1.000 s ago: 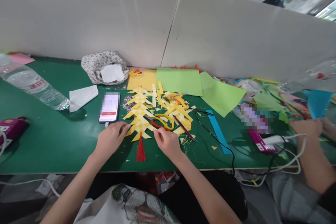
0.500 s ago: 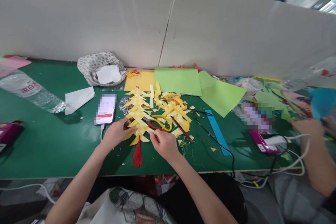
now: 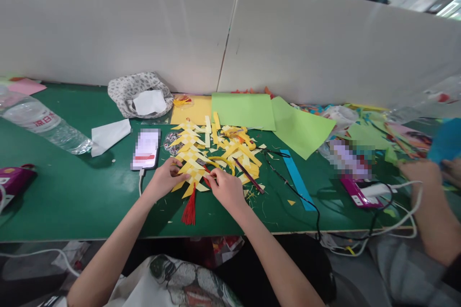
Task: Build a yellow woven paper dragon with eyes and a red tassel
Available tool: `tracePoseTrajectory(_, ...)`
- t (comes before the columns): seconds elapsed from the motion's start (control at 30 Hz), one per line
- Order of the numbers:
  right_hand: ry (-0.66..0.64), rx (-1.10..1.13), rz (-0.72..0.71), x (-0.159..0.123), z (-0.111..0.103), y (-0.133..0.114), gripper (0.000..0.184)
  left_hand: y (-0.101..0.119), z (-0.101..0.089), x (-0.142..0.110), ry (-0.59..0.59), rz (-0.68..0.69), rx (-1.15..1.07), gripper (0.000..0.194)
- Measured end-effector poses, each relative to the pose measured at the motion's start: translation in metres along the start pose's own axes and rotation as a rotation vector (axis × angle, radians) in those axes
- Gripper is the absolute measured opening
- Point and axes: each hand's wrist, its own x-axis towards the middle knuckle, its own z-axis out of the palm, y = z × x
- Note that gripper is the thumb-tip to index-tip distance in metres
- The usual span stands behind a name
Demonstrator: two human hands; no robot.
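A woven ornament of yellow and pale paper strips [image 3: 190, 155] lies on the green table, pointed strips along both sides and a red tassel [image 3: 189, 209] at its near end. My left hand [image 3: 166, 178] is closed on its lower left edge, thumb on top. On the other side, my right hand [image 3: 226, 188] pinches a strip tip at the lower right. Scissors with yellow and red handles [image 3: 230, 165] lie beside the ornament, partly covered by my right hand. A dark red pen [image 3: 250, 176] rests further right.
Yellow paper scraps [image 3: 252, 165] and a yellow glue gun [image 3: 245, 137] with a black cord lie right of the ornament. Nearby are a phone [image 3: 146, 148], green sheets [image 3: 243, 110], a blue strip [image 3: 298, 180] and a water bottle [image 3: 46, 122]. Another person's hand [image 3: 421, 172] is at far right.
My right hand has shifted slightly up and left, closer to the ornament's edge. The ornament's lower end has turned a little to the right, while my left hand stays at its left edge.
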Motion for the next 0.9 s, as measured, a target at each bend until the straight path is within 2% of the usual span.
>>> tracePoseTrajectory(0.13, 0.002, -0.008, -0.001, 0.0, 0.002, 0.001, 0.026, -0.003, -0.002, -0.001, -0.025, -0.023, -0.065, 0.037)
tracePoseTrajectory(0.33, -0.006, -0.022, 0.001, 0.0, 0.002, 0.001, 0.026, -0.006, -0.006, -0.005, -0.09, -0.008, -0.135, 0.046)
tracePoseTrajectory(0.47, -0.007, -0.028, -0.008, -0.001, 0.002, 0.0, 0.029, -0.007, -0.012, -0.01, -0.085, -0.018, -0.134, 0.045)
tracePoseTrajectory(0.57, 0.004, -0.027, -0.014, -0.002, 0.003, 0.001, 0.03, -0.009, -0.024, -0.017, -0.036, -0.01, -0.002, 0.041)
tracePoseTrajectory(0.7, 0.038, -0.005, -0.027, -0.002, 0.002, 0.002, 0.028, -0.009, -0.045, -0.028, 0.109, 0.023, 0.199, 0.037)
tracePoseTrajectory(0.8, 0.084, 0.028, -0.034, -0.004, 0.0, 0.001, 0.027, -0.003, -0.049, -0.036, 0.192, 0.026, 0.138, 0.04)
tracePoseTrajectory(0.9, 0.132, 0.055, -0.032, -0.005, -0.003, -0.001, 0.028, 0.004, -0.041, -0.038, 0.235, 0.057, 0.021, 0.044)
